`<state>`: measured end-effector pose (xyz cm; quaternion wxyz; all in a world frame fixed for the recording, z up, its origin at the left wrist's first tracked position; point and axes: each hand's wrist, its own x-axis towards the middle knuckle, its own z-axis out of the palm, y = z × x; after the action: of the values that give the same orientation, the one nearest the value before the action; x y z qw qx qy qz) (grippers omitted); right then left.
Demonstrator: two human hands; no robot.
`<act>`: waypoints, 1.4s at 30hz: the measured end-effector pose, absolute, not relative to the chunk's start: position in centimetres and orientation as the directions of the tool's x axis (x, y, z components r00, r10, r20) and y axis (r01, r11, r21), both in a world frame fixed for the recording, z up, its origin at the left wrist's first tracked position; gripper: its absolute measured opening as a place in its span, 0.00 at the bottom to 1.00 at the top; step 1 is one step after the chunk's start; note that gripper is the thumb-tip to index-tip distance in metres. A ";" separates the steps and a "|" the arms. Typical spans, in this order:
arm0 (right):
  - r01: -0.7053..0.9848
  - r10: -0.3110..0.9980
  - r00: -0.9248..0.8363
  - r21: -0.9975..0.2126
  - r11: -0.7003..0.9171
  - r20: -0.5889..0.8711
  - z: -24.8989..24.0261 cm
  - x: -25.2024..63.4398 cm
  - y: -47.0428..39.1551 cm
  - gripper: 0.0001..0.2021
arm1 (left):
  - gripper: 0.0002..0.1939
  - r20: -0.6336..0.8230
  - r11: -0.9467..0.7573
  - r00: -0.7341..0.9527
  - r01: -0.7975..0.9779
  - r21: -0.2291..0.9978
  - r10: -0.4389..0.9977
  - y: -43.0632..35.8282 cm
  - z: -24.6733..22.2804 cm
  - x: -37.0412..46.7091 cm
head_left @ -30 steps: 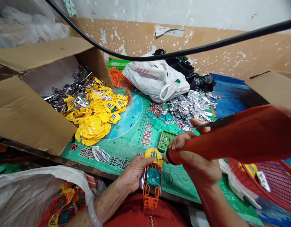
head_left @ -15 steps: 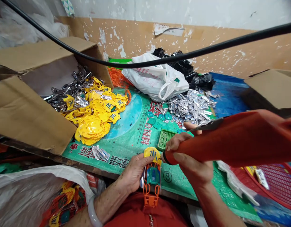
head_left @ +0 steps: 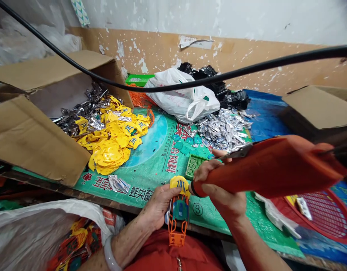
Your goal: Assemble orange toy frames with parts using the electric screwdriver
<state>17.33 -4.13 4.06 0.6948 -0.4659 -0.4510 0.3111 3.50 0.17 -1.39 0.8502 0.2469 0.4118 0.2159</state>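
My left hand [head_left: 159,205] grips a toy car body [head_left: 180,210] by its upper left side, near the table's front edge. Its top is a yellow plastic piece, with a green block in the middle and an orange frame below. My right hand [head_left: 222,188] is wrapped round a red power screwdriver [head_left: 260,169] lying nearly level. The driver's tip meets the right side of the yellow piece; the exact contact point is hard to see. Just beyond my right hand stands a small green basket [head_left: 193,166] with tiny parts in it.
A cardboard box [head_left: 35,139] at left spills yellow pieces [head_left: 109,156] and chrome parts. Silver parts [head_left: 222,130] lie beside a white bag [head_left: 181,94]. A red basket [head_left: 328,214] is at right, a sack [head_left: 49,222] of assembled toys lower left. A black cable [head_left: 167,88] crosses above.
The view has shifted slightly, with the bench scene sitting a little lower and further left. The screwdriver's rear end has dipped a little; both hands keep their holds.
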 end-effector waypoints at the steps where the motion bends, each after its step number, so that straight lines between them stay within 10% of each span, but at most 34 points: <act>1: -0.041 0.852 0.400 -0.922 0.385 0.338 4.4 17.6 -4.2 0.21 | 0.14 -0.589 0.787 0.578 -0.162 0.595 0.565 0.2 -1.4 3.4; 10: 0.076 0.586 0.713 -0.873 0.481 0.385 5.9 23.2 -1.6 0.22 | 0.13 -0.622 0.782 0.573 -0.053 0.621 0.533 0.3 -0.9 3.3; 15: 0.158 0.582 0.721 -0.906 0.393 0.377 3.6 24.7 -0.3 0.08 | 0.16 -0.628 0.776 0.578 -0.014 0.631 0.521 0.4 -1.2 3.2; 42: 0.219 0.540 0.748 -0.911 0.350 0.387 2.7 24.1 0.1 0.07 | 0.15 -0.607 0.798 0.641 -0.014 0.602 0.469 0.5 -1.4 3.1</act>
<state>24.06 0.05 2.67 0.7485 -0.5599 -0.3388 0.1072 3.08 0.48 -1.36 0.8598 0.2849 0.3998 0.1404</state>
